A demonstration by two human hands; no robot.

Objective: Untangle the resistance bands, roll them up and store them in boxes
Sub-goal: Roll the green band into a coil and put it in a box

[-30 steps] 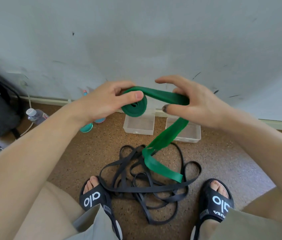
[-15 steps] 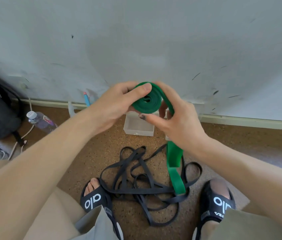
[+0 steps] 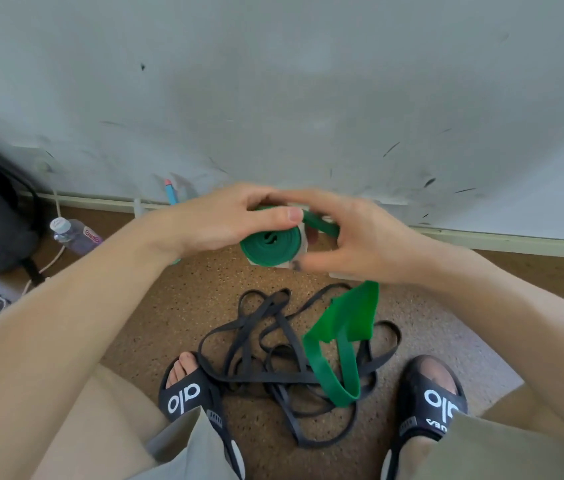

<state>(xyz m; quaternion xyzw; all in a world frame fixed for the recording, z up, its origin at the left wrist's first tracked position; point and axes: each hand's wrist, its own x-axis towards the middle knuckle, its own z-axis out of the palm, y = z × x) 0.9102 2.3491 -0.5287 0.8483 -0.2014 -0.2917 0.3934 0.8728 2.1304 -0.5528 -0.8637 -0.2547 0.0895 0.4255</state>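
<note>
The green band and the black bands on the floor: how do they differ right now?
The green band is wide, partly rolled into a coil and held up by the left hand and right hand; the black bands are narrow, lie loose and tangled on the floor, untouched. Both are flat and stretchy-looking.

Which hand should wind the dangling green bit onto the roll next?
Probably the right hand: it already pinches the loose green band beside the roll, while the left hand grips the roll itself.
</note>
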